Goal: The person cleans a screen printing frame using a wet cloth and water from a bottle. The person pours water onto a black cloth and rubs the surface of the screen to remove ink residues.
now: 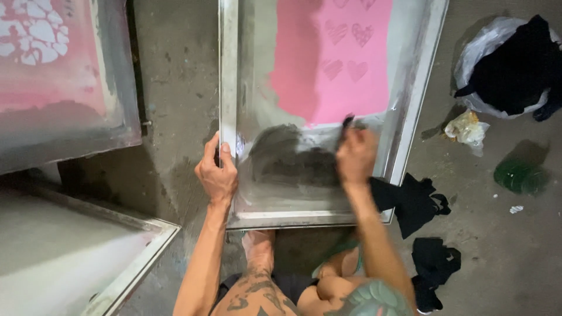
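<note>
Bare concrete floor [175, 88] open left of the printing frame [229, 70]; right side crowded with black rags [413, 199], crumpled wrapper [465, 129], green puddle [520, 174], bagged cloth [515, 64] far right.

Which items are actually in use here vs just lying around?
In use: printing screen with pink hearts, left hand gripping its frame, right hand rubbing it with a dark rag.

Lying about: two other screens, black cloths, bagged dark cloth, green bottle.
</note>
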